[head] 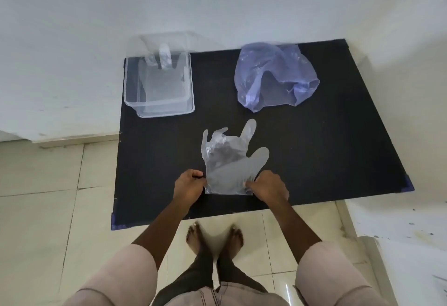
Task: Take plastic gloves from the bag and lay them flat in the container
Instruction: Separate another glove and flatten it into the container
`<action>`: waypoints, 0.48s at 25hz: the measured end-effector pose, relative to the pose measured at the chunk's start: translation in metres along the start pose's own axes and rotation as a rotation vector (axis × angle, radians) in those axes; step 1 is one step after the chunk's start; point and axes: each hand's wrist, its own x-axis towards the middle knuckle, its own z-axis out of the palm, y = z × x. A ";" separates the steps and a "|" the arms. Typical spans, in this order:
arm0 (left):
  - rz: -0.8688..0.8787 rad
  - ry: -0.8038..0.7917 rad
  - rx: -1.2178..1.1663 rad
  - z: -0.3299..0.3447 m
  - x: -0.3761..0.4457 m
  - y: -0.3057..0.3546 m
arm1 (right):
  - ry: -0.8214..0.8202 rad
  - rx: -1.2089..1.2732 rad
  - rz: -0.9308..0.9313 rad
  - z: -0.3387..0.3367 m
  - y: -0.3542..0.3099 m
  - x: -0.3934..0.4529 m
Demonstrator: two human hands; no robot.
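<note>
1. A thin, clear plastic glove (228,162) lies on the matte black table (314,160), cuff toward the person, fingers pointing away. Its film is crinkled near the fingers, some of which are folded over, and smoother at the cuff.
2. The left hand (189,185) pinches the left edge of the cuff, fingers curled together on the film.
3. The right hand (267,188) grips the right edge of the cuff, fingertips pressed on the plastic.
4. A rectangular container (130,97) of clear, rigid plastic with rounded corners stands at the table's far left corner. Inside it lies at least one more clear glove (163,80), its palm flat on the bottom and its fingers running up the far wall.
5. A translucent pale violet bag (273,75), soft and crumpled, slumps at the far right of the table, well apart from the container. What it holds cannot be told.
6. Under the table is a glossy cream tiled floor (43,184).
</note>
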 end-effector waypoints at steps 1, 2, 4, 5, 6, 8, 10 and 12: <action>-0.038 -0.007 0.000 0.003 0.004 -0.010 | 0.006 -0.054 0.003 0.009 0.000 -0.003; -0.060 -0.018 0.000 0.006 0.004 -0.018 | 0.027 -0.077 0.002 0.018 0.001 -0.007; -0.049 -0.023 0.007 0.008 0.002 -0.027 | 0.077 -0.059 0.004 0.032 0.001 -0.009; -0.038 -0.030 0.002 0.008 0.003 -0.028 | 0.094 -0.007 0.024 0.036 -0.001 -0.009; -0.031 -0.039 0.002 0.007 0.003 -0.027 | 0.090 0.075 0.041 0.039 -0.003 -0.008; -0.026 -0.055 0.001 0.003 0.002 -0.025 | 0.036 0.335 0.061 0.045 -0.005 -0.006; -0.015 -0.057 0.014 0.000 0.001 -0.029 | -0.026 0.698 0.114 0.044 -0.010 -0.012; 0.065 -0.059 0.045 -0.003 -0.004 -0.037 | -0.113 0.980 0.206 0.040 -0.012 -0.019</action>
